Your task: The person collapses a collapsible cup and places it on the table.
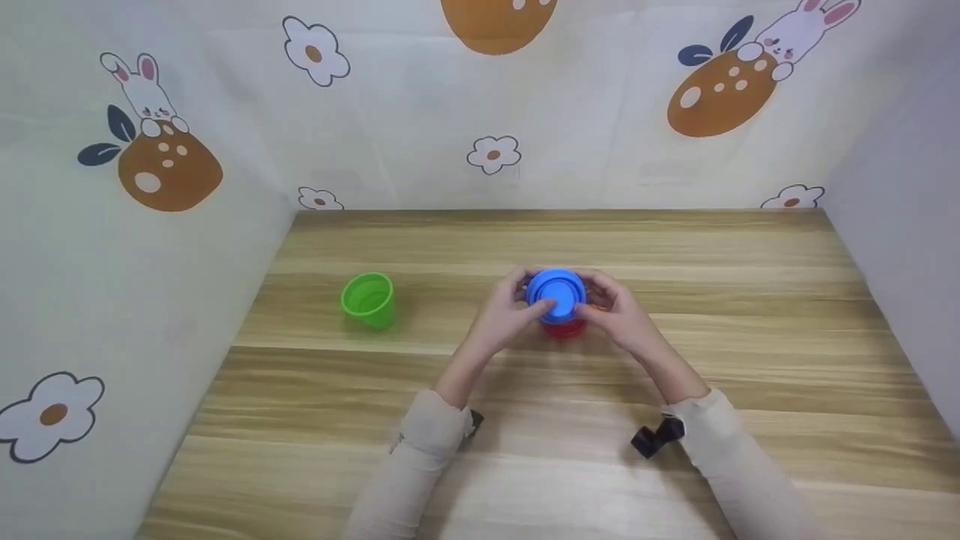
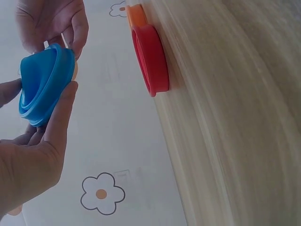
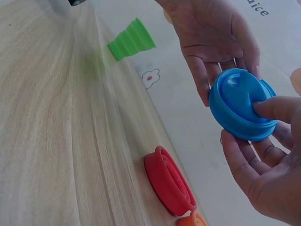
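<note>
Both hands hold a blue collapsible cup [image 1: 561, 291], folded down to a flat ring, above the table. My left hand [image 1: 508, 315] grips its left side, thumb over the rim. On the opposite side my right hand [image 1: 621, 313] pinches it, and in the right wrist view its thumb presses the cup's inside. Below the hands, a red cup [image 3: 169, 181], also folded flat, lies on the table and is partly hidden in the head view. Beside it is an orange one [image 2: 137, 16], mostly covered by the right hand from above.
A green cup [image 1: 369, 301] of the same ribbed sort stands unfolded at the left of the wooden table [image 1: 315, 420]. Printed cloth walls [image 1: 405, 112] with flowers and rabbits rise at the back and sides. Small black devices [image 1: 657, 437] sit at the wrists.
</note>
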Demonstrator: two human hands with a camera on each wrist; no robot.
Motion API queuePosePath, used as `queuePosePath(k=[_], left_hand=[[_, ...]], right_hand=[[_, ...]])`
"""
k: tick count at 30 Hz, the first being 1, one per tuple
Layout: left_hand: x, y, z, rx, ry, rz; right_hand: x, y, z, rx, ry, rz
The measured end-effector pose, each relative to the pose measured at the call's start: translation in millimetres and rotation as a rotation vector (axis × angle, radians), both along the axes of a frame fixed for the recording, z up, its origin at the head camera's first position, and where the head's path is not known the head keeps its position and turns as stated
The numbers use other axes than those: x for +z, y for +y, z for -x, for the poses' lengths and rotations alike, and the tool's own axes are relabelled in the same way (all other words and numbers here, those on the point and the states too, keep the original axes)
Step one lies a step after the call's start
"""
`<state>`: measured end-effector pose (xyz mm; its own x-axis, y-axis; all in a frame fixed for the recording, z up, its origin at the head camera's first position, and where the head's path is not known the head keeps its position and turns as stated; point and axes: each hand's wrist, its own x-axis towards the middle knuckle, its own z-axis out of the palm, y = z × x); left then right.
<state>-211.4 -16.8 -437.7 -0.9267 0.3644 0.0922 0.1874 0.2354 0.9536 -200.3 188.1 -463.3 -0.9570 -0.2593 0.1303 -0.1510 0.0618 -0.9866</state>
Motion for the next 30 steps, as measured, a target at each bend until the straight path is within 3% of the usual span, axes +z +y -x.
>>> queuePosePath(k=[7,14,30], left_hand=[[1.5,0.6,-0.7,0.016,0.006,-0.064],[1.1,1.9,-0.5,0.015,0.027,-0.081],[-3.0,6.5,-2.0,0.032,0.041,-0.062]], right_hand=[[-0.2,1.5,-0.9,0.049,-0.085,0.054],[0.7,1.1,-1.4,0.067,-0.104,0.074],[-0.3,-6.5,-0.6,-0.048,0.021,0.019]])
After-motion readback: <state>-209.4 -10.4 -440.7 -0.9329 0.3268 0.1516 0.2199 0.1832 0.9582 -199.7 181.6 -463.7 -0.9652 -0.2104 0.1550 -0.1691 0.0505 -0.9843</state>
